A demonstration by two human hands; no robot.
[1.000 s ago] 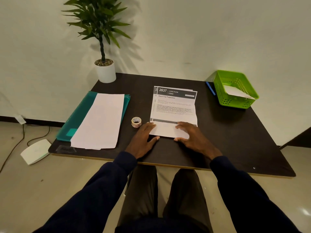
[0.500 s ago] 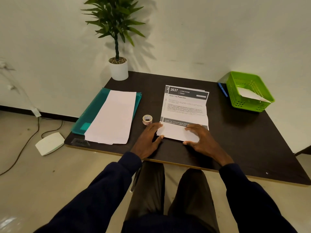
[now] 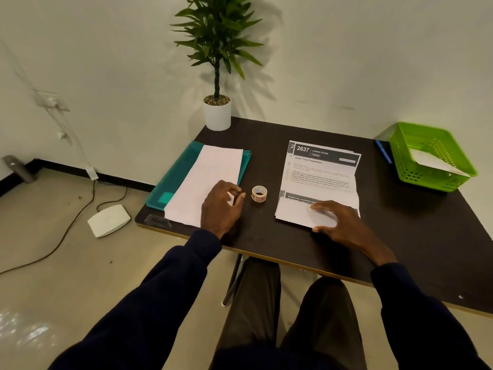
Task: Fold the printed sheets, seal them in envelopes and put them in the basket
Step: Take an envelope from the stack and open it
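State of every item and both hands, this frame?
Sheet, bottom part folded up.
Right hand, flat, pressing the fold.
White stack, lying on teal folder.
Left hand, at the stack's edge; grip unclear.
Tape roll, free on table, untouched.
Basket, holds one envelope.

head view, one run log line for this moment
step: folding | right hand: flat on printed sheet, bottom flap folded up | left hand: at white stack, grip unclear | basket: one envelope inside
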